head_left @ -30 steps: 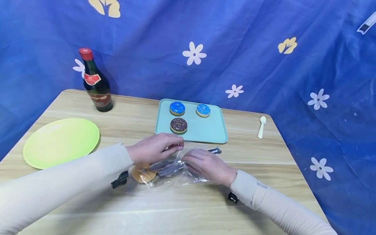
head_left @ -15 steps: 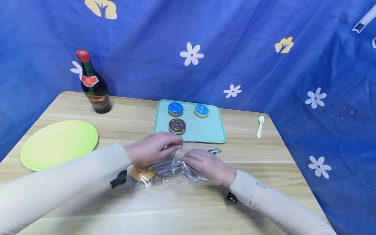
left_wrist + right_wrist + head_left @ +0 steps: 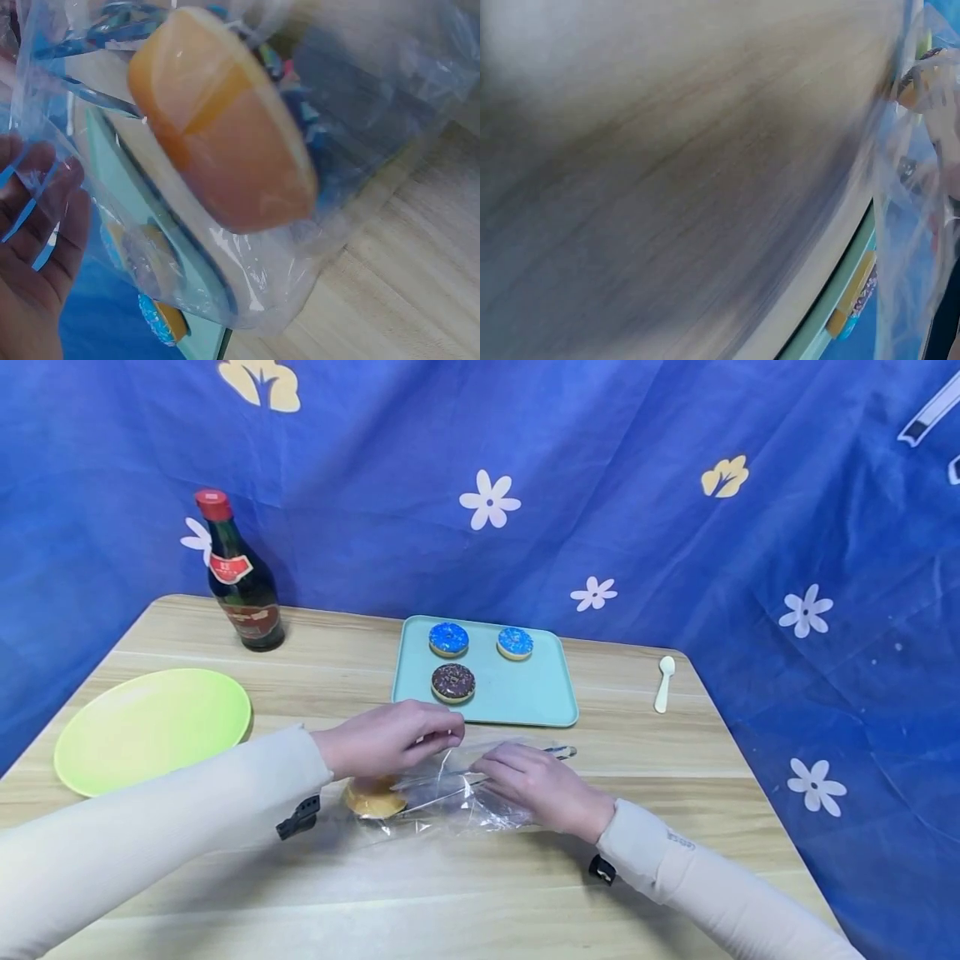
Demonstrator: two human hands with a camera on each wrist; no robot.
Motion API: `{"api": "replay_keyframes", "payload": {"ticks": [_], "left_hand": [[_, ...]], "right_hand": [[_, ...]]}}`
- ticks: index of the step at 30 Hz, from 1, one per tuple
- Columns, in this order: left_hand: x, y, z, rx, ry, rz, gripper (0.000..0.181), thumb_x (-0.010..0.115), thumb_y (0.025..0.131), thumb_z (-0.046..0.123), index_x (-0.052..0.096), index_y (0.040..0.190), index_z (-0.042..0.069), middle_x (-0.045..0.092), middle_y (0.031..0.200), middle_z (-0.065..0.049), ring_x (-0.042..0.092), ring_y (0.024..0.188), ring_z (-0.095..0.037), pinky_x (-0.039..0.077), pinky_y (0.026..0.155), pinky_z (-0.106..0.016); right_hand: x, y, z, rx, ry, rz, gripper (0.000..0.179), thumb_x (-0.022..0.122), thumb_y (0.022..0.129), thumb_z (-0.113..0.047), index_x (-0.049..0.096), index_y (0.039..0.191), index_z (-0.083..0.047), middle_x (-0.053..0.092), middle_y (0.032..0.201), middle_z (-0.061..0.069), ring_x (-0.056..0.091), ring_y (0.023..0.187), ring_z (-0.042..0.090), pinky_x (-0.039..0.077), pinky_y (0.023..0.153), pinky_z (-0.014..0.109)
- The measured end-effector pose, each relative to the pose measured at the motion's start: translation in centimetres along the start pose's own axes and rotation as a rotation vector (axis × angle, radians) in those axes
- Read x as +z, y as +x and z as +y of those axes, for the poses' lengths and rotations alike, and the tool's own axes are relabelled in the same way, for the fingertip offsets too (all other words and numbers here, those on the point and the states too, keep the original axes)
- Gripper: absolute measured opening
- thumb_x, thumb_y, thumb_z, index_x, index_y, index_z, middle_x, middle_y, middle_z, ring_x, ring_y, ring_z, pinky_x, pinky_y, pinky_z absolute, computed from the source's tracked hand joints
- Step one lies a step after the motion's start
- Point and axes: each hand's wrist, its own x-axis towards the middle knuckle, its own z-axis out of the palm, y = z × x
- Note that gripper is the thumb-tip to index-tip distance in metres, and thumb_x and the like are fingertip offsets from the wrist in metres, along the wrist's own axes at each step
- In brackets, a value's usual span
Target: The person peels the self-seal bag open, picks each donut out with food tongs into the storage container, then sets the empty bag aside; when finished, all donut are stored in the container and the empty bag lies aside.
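Observation:
A clear plastic bag [image 3: 442, 818] is stretched between the two hands in the middle of the table. My left hand [image 3: 397, 735] pinches the upper edge of its opening. Inside lies a doughnut [image 3: 375, 798], its golden underside large in the left wrist view. My right hand [image 3: 536, 789] grips metal tongs [image 3: 564, 752], whose handle end sticks out behind the fingers. The arms of the tongs reach into the bag toward the doughnut. In the right wrist view the bag and tongs show only at the right edge.
Behind the hands is a light teal tray [image 3: 532, 697] with two blue doughnuts and a chocolate one [image 3: 453, 682]. A green plate [image 3: 150, 727] lies at left, a dark bottle [image 3: 251, 589] stands behind it, and a small spoon [image 3: 663, 685] lies at right.
My right hand and the tongs have shifted slightly right. The doughnut in the bag has also shifted a little right. My left hand stays nearly in place at the bag's edge.

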Motion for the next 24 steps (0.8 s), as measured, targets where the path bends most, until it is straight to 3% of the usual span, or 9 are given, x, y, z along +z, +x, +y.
{"api": "replay_keyframes", "payload": {"ticks": [9,15,24], "left_hand": [[0.0,-0.1,-0.4,0.026,0.003,-0.026,0.015,0.057,0.108,0.017,0.062,0.094,0.02,0.06,0.08,0.008,0.052,0.074,-0.001,0.05,0.072,-0.024],[-0.1,-0.2,-0.7,0.025,0.007,-0.026,0.016,0.057,0.108,0.015,0.061,0.093,0.017,0.055,0.078,0.011,0.05,0.073,-0.002,0.049,0.071,-0.024],[-0.1,-0.5,-1.1,0.007,0.022,-0.03,0.017,0.057,0.108,0.015,0.06,0.092,0.018,0.054,0.079,0.012,0.05,0.073,-0.002,0.05,0.071,-0.023]], "right_hand": [[-1.3,-1.7,0.1,0.083,0.123,-0.002,0.035,0.077,0.093,-0.012,0.068,0.126,-0.006,0.073,0.116,0.003,0.071,0.109,0.015,0.056,0.102,0.026],[-3.0,-3.4,0.5,0.192,0.248,-0.035,0.027,0.072,0.098,-0.012,0.069,0.125,-0.009,0.072,0.114,0.0,0.07,0.103,0.011,0.058,0.096,0.025],[-5.3,-6.1,0.8,0.357,0.299,-0.097,0.024,0.072,0.099,-0.015,0.07,0.123,-0.013,0.072,0.116,-0.006,0.07,0.108,0.009,0.059,0.096,0.027]]}}
